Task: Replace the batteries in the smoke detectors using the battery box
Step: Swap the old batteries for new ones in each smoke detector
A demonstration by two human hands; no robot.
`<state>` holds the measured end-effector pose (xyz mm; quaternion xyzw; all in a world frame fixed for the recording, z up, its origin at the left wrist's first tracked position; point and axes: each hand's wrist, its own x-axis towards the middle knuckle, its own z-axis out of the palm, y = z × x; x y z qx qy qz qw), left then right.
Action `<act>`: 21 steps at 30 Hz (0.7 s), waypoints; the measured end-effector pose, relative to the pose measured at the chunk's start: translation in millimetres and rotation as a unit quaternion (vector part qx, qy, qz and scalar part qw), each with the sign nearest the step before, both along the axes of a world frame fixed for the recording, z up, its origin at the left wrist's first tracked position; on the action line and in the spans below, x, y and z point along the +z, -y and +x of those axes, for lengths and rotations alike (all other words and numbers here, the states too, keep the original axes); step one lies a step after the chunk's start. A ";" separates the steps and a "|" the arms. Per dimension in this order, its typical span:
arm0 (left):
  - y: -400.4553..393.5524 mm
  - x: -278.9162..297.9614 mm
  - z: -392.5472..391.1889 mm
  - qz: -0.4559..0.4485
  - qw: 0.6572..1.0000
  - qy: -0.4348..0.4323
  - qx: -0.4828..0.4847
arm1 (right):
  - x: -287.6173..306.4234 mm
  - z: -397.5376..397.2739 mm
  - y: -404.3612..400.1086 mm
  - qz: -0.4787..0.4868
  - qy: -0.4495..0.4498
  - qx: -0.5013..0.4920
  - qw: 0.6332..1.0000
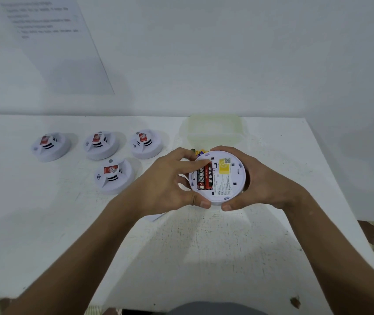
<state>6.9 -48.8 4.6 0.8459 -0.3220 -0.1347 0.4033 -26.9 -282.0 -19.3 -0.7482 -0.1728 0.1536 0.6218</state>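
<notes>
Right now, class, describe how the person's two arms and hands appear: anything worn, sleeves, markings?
Both forearms are bare as far as the frame's lower edge, with no sleeves showing. The left hand and right hand wear no gloves, and no watch or bracelet shows.

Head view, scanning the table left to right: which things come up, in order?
Far-left smoke detector → second back-row detector → front detector → third back-row detector → left hand → held detector with two batteries → right hand.
</notes>
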 end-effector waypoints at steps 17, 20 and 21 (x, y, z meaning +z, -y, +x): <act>-17.4 -19.7 -3.0 -0.065 0.995 -0.033 0.065 | -0.1 -1.5 3.2 -0.043 0.001 -0.006 0.999; -43.2 -33.6 4.9 0.049 0.988 0.023 0.142 | -2.8 -6.0 13.7 -0.033 -0.006 -0.027 0.999; -50.8 -39.9 6.1 0.096 0.982 0.037 0.159 | -3.0 -7.2 17.0 -0.031 -0.006 -0.033 0.999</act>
